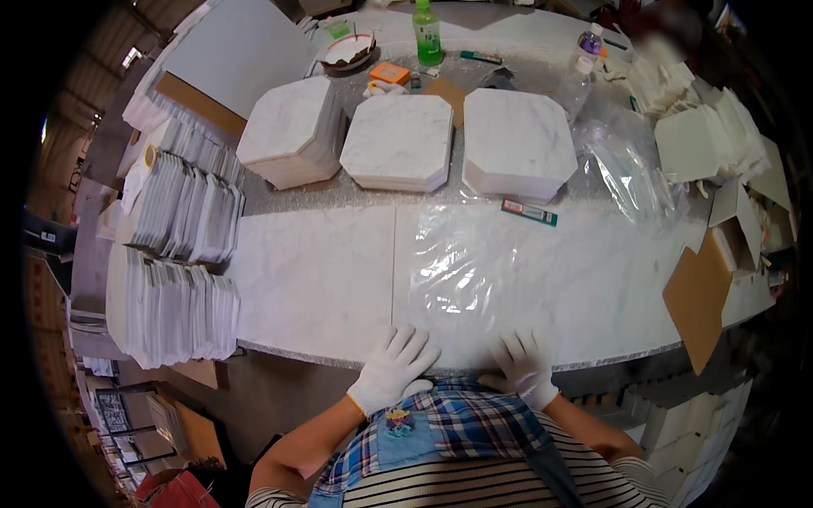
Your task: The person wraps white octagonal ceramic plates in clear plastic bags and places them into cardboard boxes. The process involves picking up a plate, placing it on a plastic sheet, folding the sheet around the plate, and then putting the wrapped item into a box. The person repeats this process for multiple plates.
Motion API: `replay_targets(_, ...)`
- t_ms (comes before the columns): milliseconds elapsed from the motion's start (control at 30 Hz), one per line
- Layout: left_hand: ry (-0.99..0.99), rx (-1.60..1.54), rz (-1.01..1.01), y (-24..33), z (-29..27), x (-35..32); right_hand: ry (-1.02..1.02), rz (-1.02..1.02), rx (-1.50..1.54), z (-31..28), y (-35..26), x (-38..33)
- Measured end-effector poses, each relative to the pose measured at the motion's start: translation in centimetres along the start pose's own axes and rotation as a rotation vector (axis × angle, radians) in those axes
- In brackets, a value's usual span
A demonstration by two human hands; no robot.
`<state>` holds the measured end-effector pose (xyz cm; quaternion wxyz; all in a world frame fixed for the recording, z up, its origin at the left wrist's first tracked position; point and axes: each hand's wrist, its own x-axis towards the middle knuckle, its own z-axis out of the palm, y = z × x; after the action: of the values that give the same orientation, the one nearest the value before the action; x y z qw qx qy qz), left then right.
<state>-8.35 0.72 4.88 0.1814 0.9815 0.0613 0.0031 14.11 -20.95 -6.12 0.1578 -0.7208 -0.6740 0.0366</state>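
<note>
at table's edge (613,359), left hand (389,374), right hand (520,371), fingers (412,342) loosely splayed, clear plastic (461,267), labelled green bottle (428,38)

Worktable (313,279) with clear plastic (461,275), stacked tiles (398,135)

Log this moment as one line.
left hand: gloved, open, at table edge; right hand: gloved, open, blurred; clear plastic: on table; tile stacks: beyond plastic

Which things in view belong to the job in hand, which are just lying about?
Likely the job:
gloved left hand
gloved right hand
clear plastic ahead of them
three white slab stacks

Probably just lying about:
green bottle
orange box
purple-labelled bottle
</note>
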Motion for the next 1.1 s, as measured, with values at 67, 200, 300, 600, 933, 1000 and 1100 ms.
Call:
replay_targets(67,0.044,0.067,-0.015,-0.3,1.5,-0.7,0.004,-0.005,0.072,-1.4,-0.1,1.1)
replay_targets(200,0.096,0.158,0.076,-0.8,2.6,-1.4,-0.044,-0.023,0.063,-4.2,-1.1,2.3)
replay_targets(300,0.103,0.172,0.109,-1.3,3.3,-2.0,-0.013,-0.056,0.066,-4.8,-1.0,2.6)
replay_targets(600,-0.104,0.196,0.194,-4.0,1.9,-1.7,0.187,-0.246,-0.258,-3.2,0.0,2.6)
replay_targets(933,-0.367,-0.459,-0.367,-5.6,-1.9,4.8,-0.017,-0.148,0.090,-4.8,3.5,3.1)
replay_targets(1000,-0.285,-0.544,-0.438,-6.8,-4.0,5.8,-0.058,-0.088,0.224,-7.1,4.8,3.8)
replay_targets(1100,0.043,-0.344,-0.484,-13.7,-7.8,7.0,-0.199,0.003,0.402,-11.6,7.5,6.1)
